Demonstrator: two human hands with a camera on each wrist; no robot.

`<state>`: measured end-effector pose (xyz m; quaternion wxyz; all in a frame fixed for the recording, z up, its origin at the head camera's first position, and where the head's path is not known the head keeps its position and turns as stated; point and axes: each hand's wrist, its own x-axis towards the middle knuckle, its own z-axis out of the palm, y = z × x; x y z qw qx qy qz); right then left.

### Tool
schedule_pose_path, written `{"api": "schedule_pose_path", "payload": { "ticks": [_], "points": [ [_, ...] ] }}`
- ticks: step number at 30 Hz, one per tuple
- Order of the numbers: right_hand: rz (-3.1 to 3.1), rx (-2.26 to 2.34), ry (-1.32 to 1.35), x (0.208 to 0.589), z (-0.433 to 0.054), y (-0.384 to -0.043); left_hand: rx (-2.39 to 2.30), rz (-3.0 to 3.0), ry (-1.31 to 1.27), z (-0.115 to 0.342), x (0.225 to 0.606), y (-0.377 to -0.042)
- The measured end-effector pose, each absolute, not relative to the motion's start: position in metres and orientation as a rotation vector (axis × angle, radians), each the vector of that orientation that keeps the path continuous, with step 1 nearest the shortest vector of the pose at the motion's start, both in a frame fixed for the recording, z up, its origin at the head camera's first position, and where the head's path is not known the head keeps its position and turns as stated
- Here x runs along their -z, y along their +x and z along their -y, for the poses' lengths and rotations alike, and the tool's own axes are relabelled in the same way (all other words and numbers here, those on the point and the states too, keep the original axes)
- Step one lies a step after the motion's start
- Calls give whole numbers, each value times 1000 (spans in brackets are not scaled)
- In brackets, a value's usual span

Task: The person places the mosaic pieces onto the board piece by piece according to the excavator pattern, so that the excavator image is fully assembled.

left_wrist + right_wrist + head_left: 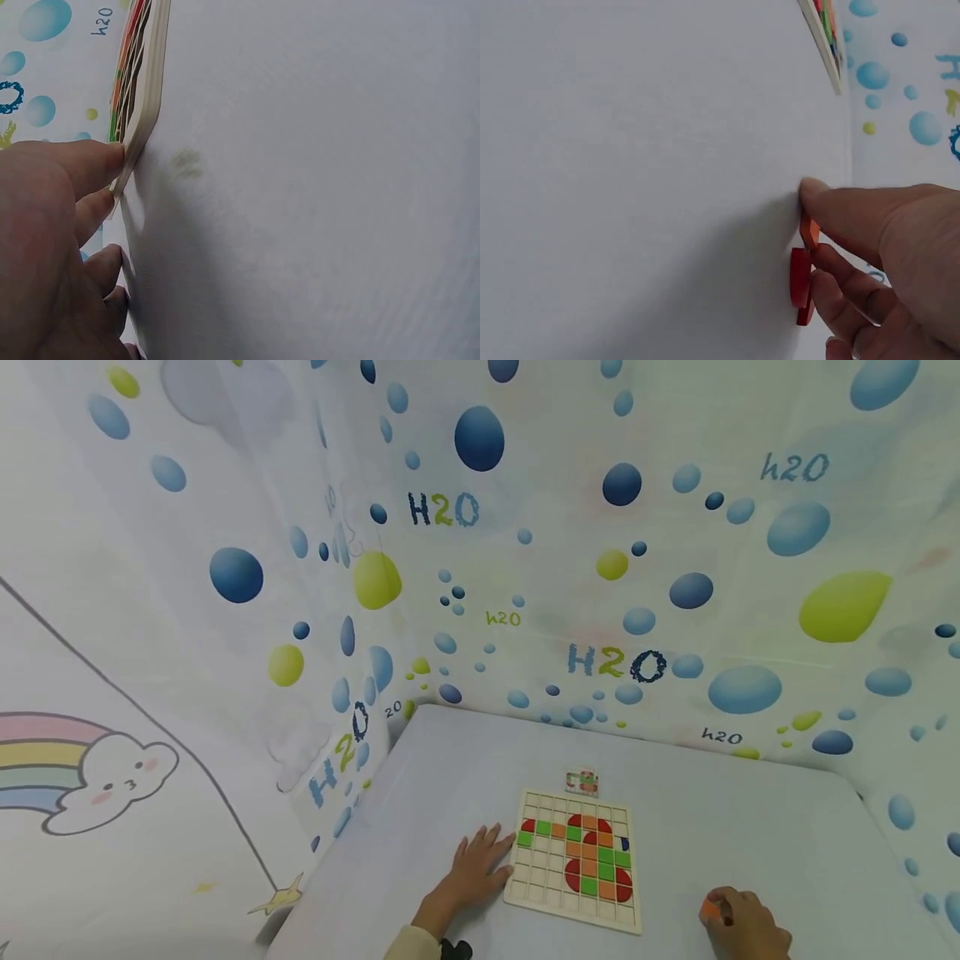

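My left hand (474, 870) lies at the left edge of a square wooden grid board (573, 919), its fingers spread and the thumb and forefinger touching the rim. Red, green and orange tiles fill part of the grid, and a dark blue piece (625, 843) sits near its right side. To the right of the board, my right hand (748, 927) pinches an orange tile (810, 230) between thumb and fingers, low over the table. Right by those fingertips in the right wrist view are red pieces (800, 276), partly overlapped by the fingers.
A small pattern card (582, 781) lies just beyond the board's far edge. The white table (465, 752) meets walls covered in blue and green drops with H2O lettering. At the left, a rainbow and cloud decorate the wall.
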<state>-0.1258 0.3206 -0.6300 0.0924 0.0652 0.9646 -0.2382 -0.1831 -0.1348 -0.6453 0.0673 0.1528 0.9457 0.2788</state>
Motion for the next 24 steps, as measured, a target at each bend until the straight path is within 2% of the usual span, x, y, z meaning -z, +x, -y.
{"api": "schedule_pose_path", "payload": {
  "ticks": [4,13,20,24],
  "points": [
    [-2863,747,196,636,-324,-125,-857,-2834,481,134,637,-180],
    [-2897,780,227,637,-311,-130,-819,-2838,462,133,646,-182],
    [-2990,814,173,634,-294,-148,-811,-2834,474,134,638,-180],
    [-2980,829,240,628,-277,-164,-801,-2842,466,134,639,-179]
  ]
}}
